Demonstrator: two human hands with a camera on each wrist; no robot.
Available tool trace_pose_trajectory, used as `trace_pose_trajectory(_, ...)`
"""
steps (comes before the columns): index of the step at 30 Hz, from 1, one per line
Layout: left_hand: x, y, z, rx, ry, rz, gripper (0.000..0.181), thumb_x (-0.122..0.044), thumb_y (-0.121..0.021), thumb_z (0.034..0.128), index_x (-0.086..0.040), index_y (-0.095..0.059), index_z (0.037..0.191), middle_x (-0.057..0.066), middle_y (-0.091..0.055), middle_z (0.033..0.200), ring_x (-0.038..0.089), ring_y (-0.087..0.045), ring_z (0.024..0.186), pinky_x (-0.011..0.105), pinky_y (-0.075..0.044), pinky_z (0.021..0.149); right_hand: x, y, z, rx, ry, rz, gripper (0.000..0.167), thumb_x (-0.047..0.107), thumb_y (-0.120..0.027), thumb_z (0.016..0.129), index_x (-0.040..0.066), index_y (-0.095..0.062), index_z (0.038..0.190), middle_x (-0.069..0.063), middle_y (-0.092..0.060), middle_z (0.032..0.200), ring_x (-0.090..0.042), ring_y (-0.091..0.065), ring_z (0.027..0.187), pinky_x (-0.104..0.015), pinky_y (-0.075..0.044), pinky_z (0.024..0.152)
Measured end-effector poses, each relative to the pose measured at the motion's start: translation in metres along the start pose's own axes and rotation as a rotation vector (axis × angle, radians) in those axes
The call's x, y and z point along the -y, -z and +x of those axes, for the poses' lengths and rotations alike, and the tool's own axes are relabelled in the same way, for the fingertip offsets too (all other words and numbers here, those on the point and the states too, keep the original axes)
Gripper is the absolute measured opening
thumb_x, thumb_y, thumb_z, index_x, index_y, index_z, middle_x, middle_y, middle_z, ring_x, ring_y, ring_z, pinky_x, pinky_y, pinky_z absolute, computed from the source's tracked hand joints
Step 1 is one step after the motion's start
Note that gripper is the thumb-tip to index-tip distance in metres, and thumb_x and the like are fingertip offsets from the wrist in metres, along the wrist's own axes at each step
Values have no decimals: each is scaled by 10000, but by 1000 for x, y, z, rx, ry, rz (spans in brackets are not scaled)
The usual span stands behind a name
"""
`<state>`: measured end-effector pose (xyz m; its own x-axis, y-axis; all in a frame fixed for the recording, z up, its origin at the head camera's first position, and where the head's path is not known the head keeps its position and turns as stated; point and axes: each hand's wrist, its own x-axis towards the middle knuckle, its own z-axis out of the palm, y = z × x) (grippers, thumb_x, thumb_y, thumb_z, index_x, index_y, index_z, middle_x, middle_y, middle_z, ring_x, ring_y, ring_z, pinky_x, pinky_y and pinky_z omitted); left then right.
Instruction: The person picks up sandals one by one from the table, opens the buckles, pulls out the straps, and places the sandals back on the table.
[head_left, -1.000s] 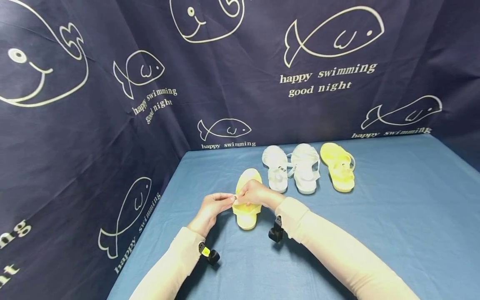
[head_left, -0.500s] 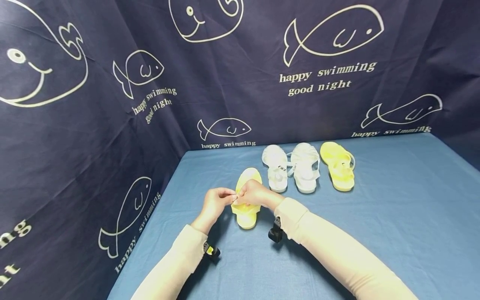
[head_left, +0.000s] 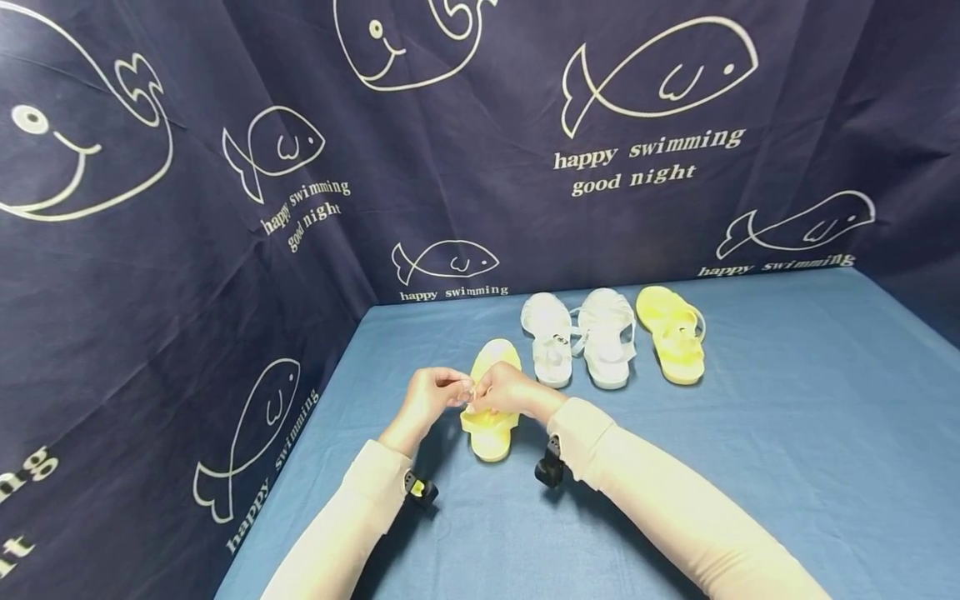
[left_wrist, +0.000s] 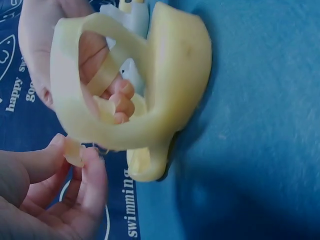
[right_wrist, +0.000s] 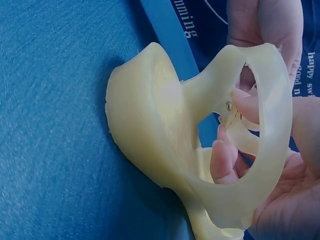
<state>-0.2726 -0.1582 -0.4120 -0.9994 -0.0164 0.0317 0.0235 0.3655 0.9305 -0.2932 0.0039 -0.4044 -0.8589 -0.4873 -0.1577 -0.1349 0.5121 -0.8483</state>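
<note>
A yellow sandal [head_left: 491,443] rests on the blue table, its heel toward me. My left hand [head_left: 429,395] is at its left side and pinches the tip of a thin yellow strap [left_wrist: 74,151] between thumb and fingers. Reaching over the sandal from the right, my right hand [head_left: 512,388] grips part of the ankle strap [right_wrist: 243,136]. A small metal stud [right_wrist: 229,105] shows by the right thumb. The raised heel band [right_wrist: 275,115] stands in front of the right fingers [right_wrist: 223,159] in the right wrist view. Where the two strap parts meet is partly hidden by fingers.
Two white sandals [head_left: 606,337] stand side by side behind and to the right. Beyond them lies another yellow sandal [head_left: 678,348]. A dark blue curtain [head_left: 465,192] printed with fish closes off the back and left of the table [head_left: 720,467].
My left hand has risen slightly and its fingers have shifted along the strap, close to the right fingertips. The right hand keeps its place on the sandal. The head view has shifted a little.
</note>
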Motion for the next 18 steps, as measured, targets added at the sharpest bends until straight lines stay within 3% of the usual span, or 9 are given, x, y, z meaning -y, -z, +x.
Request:
trace_pose_trajectory(4,2,5,-1,-9,21,-28,143,-13,-709,850,81,-725,956,155,-728,858,105,-647,656,305,-605,696,-1,1,0,0,-9,10,104,124,-786,792,31,-739,790,46,-630,691,-118,-556,615,-189,-459,545)
trace_pose_trajectory(11,11,14,-10,3,73,-12,164,-32,-677,884,32,-726,1027,226,-704,945,229,-677,799,319,-598,753,-2,1,2,-4,-16,46,170,112,-786,791,18,-751,928,12,-667,810,-119,-576,668,-197,-499,593)
trace_pose_trajectory(18,19,14,-17,74,80,-11,222,-107,-693,890,7,-719,1079,114,-734,918,110,-661,784,297,-579,773,2,3,1,-22,-13,45,175,127,-776,806,15,-744,936,-9,-671,830,-207,-622,726,-213,-498,590)
